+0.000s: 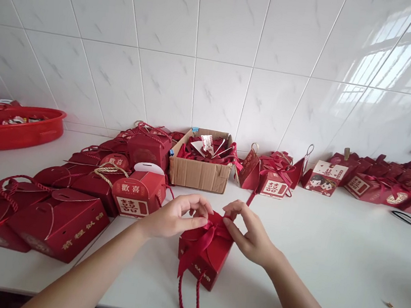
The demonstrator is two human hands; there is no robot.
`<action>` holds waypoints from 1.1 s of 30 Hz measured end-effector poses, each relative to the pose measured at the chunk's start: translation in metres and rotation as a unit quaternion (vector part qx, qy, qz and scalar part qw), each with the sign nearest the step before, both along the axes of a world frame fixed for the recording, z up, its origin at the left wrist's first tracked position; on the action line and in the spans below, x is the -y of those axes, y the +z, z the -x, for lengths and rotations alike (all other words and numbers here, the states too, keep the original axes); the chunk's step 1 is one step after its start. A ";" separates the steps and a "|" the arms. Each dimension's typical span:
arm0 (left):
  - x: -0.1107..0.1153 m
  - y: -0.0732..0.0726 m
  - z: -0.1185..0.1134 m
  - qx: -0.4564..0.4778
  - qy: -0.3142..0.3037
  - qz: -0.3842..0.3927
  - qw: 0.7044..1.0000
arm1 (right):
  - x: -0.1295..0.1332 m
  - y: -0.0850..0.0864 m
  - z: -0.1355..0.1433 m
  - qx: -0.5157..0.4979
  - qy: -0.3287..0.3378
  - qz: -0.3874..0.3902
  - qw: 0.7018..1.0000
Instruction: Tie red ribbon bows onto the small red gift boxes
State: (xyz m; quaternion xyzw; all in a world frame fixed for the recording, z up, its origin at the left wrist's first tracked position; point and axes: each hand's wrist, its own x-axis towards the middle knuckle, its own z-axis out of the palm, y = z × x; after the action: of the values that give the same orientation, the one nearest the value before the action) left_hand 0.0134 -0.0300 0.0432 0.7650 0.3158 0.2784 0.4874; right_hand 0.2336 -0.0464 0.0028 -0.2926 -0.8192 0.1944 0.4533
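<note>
A small red gift box (pixel 217 268) with gold lettering stands near the front of the white counter. On its top lies a dark red satin ribbon (pixel 205 239) looped into a bow; one tail hangs down the front and another runs back behind the box. My left hand (pixel 176 215) pinches the bow's left loop between thumb and fingers. At the other side, my right hand (pixel 251 234) pinches the right loop the same way. A twisted red cord handle (pixel 199 296) droops from the box's front onto the counter. The fingers partly cover the box's top.
Left of me stand several red gift boxes (pixel 60 220) with cord handles. Behind is a cardboard box (pixel 199 174) of ribbons and tags. A red basin (pixel 13 132) sits far left. More boxes (pixel 324 178) line the tiled wall, near a black hair tie (pixel 405 219).
</note>
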 end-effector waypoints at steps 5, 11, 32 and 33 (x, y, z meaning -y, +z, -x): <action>0.001 -0.002 0.003 -0.008 0.000 -0.016 1.000 | 0.000 0.004 -0.005 0.049 -0.017 0.016 0.999; 0.005 0.000 0.001 -0.037 0.021 -0.040 0.998 | -0.001 0.004 -0.005 0.028 0.020 -0.001 0.999; 0.011 -0.009 -0.017 -0.066 0.111 -0.129 0.983 | 0.002 0.007 -0.003 0.042 -0.049 0.081 0.995; 0.010 -0.010 -0.017 -0.075 0.117 -0.134 0.981 | 0.001 0.008 -0.003 0.050 -0.035 0.100 0.993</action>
State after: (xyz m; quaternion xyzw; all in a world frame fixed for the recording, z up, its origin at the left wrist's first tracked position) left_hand 0.0303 -0.0404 0.0336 0.7998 0.3987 0.3152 0.3194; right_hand 0.2366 -0.0476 0.0107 -0.3739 -0.8065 0.2445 0.3872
